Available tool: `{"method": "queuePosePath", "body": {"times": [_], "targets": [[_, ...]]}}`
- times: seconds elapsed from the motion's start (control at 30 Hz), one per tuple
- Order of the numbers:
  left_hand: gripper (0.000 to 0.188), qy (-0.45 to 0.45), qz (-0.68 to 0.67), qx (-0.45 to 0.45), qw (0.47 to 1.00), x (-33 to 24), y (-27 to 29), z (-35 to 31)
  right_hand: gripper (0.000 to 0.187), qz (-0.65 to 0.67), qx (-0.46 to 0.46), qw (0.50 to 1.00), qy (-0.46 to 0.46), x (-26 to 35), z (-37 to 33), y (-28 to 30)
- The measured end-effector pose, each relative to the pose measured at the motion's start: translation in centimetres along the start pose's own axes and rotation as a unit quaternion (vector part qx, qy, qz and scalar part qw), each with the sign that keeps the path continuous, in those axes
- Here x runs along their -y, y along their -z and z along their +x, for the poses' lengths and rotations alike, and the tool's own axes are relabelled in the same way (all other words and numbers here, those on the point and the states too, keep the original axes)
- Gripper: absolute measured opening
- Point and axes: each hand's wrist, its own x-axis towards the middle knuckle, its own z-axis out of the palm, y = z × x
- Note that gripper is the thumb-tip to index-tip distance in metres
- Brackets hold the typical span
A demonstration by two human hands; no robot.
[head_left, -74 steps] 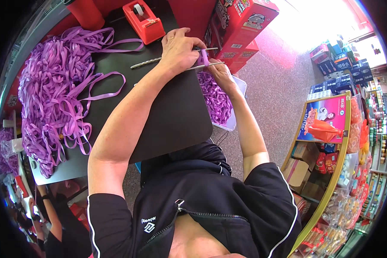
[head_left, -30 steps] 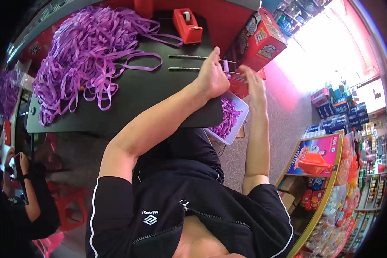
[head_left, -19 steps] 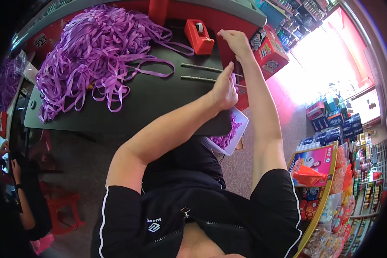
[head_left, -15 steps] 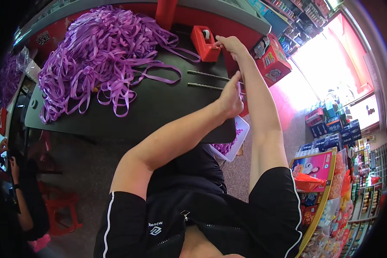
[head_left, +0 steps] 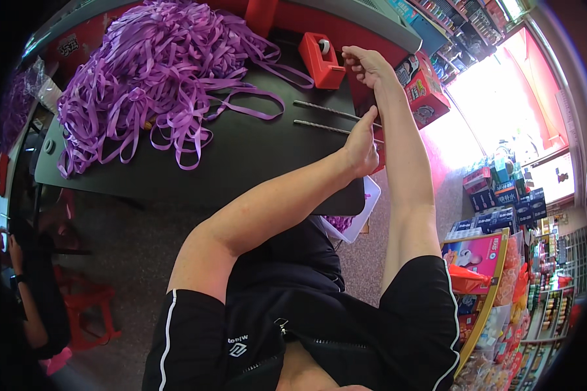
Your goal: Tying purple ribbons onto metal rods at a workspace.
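My right hand is just right of a red tape dispenser with a white roll. Its fingers are curled in and thumb and forefinger are close together; anything between them is too small to make out. Below it, my left hand is at the table's right edge with the thumb pointing up. Its other fingers are mostly hidden. Two thin twisted metal rods lie side by side, their right ends reaching behind my left hand and right forearm. A large heap of purple ribbon loops covers the table's left part.
The dark table has a rounded near edge. Beside its right end stands a white bin holding purple pieces. A red box is beyond my right forearm. Packed shelves line the right. Another person's arm and a red stool are at left.
My right hand has drawn back from the front of the tape dispenser, slightly to the right. The left hand keeps its place by the rods. The whole view has shifted a little.
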Motion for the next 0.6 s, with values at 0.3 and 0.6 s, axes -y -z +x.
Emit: {"method": "queuePosePath", "body": {"times": [0.3,0.6], "targets": [[0.049,0.011,-0.010,-0.067,0.998,0.0,-1.1,-0.4,0.020,0.016,0.025,1.000,-0.011,-3.5,-2.5,0.6],[0.050,0.012,-0.031,-0.033,0.999,-0.1,-1.4,-0.7,0.020,0.006,0.000,1.000,-0.021,-5.0,-2.3,0.2]]}}
